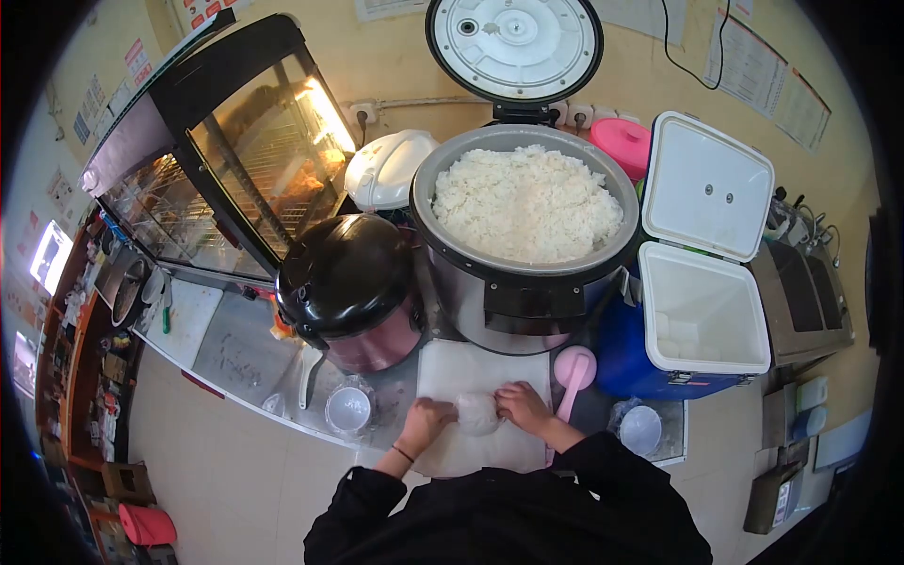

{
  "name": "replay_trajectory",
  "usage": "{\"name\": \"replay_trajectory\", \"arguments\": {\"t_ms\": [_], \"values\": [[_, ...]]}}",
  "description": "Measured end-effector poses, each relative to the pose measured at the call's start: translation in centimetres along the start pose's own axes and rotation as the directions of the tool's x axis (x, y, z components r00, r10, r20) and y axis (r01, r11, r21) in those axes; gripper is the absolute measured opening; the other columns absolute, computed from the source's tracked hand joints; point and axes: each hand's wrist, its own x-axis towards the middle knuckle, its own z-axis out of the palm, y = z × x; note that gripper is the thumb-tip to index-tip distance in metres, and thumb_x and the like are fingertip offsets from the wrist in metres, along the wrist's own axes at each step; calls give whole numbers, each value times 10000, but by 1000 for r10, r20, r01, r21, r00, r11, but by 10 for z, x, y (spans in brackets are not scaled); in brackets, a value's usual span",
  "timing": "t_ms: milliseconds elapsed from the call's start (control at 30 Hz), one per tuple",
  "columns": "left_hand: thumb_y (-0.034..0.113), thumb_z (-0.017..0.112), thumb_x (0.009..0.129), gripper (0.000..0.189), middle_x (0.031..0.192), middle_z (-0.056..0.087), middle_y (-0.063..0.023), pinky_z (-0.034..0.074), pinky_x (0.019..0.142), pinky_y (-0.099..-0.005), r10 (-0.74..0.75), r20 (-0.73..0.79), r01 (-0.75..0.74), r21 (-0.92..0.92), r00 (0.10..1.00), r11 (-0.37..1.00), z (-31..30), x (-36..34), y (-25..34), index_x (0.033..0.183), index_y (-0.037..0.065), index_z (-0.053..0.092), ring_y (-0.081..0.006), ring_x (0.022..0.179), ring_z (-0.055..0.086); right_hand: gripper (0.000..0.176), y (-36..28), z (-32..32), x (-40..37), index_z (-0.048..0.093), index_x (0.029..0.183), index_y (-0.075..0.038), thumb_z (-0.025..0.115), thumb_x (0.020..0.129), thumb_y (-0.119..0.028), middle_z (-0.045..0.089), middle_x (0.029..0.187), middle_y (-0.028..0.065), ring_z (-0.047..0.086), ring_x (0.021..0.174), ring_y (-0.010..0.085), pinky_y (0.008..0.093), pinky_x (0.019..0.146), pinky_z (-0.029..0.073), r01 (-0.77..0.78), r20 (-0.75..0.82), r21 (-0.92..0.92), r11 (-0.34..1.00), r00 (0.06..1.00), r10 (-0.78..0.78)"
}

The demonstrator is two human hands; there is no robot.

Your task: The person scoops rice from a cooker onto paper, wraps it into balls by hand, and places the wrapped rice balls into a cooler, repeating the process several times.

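A rounded white bundle (478,414), which looks like a portion of rice in thin translucent wrapping, lies on a stack of white wrapping sheets (447,367) at the counter's front edge. On the bundle's left side, my left hand (428,424) has its fingers pinched on the wrapping. Across from it, my right hand (524,407) pinches the wrapping on the right side. Just beyond the sheets stands a large rice cooker (527,315), lid up, full of cooked white rice (527,202). A pink rice paddle (572,381) rests right of the sheets.
A blue cooler (621,339) with its lid raised holds white rounded packets at right. Small bowls in plastic sit on both sides, left (348,410) and right (640,430). A closed pink-and-black cooker (353,282) and a glass warming cabinet (254,160) stand left, near a white-handled utensil (308,377).
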Motion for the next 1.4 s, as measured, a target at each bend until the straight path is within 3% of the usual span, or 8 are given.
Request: {"name": "replay_trajectory", "arguments": {"t_ms": [100,400,533,633,1067,1200,1267,1400], "values": [[199,515,741,428,1193,464,-158,304,947,-406,8,-178,4,64,984,998,51,-27,7,1126,14,491,-264,1075,472,384,-12,34,-23,533,1026,50,513,728,-192,458,1200,155,398,1150,269,426,977,267,-7,-106,-288,957,994,-25],[178,453,779,476,1174,475,-218,96,1014,-537,-117,-389,191,156,914,969,55,-22,58,1157,-103,383,-266,1121,456,735,-57,56,-19,259,1254,122,492,727,-334,267,1290,301,246,1225,378,431,1028,156,-413,-111,72,908,901,419],[70,496,746,386,1060,556,-187,201,1011,-466,-72,-357,96,49,931,994,34,-6,43,1097,-79,437,-249,968,559,674,-50,36,10,352,1211,63,508,756,-408,383,1235,214,348,1176,319,386,991,235,-503,420,863,-47,663,619],[17,466,739,345,1062,559,-187,305,974,-406,110,-461,-55,131,881,990,-4,-4,54,1076,-55,473,-235,958,571,510,-42,-43,16,458,1131,-76,557,771,-422,505,1121,50,453,1098,220,358,915,352,-374,759,483,-792,629,166],[-53,427,706,457,1151,464,-286,363,932,-420,348,-788,-694,-135,508,707,-61,58,181,1161,-101,413,-395,1060,485,442,-55,-200,-45,462,1135,-24,638,755,-165,548,1031,83,540,957,182,320,821,452,137,178,826,-547,857,484],[306,334,839,604,1254,328,-325,58,1021,-524,459,-781,-861,-192,424,471,-69,97,246,1249,-132,267,-419,1203,309,477,-34,-249,-83,428,1156,-29,643,757,-177,518,1065,73,513,981,174,318,813,443,286,48,839,-462,808,587],[516,318,808,798,1336,197,-301,-147,964,-540,555,-681,-833,-149,477,533,-84,122,277,1286,-111,203,-389,1280,136,501,-12,-281,-97,418,1163,-29,653,755,-200,507,1087,75,507,989,172,319,818,440,288,49,883,-372,730,682],[446,468,791,744,1353,147,-289,-7,987,-551,552,-465,-627,-9,693,779,-117,153,315,1315,-20,218,-410,1272,118,502,91,-320,-116,404,1174,-19,635,779,-226,505,1106,94,520,998,203,353,807,464,59,177,970,-236,495,851]]}}
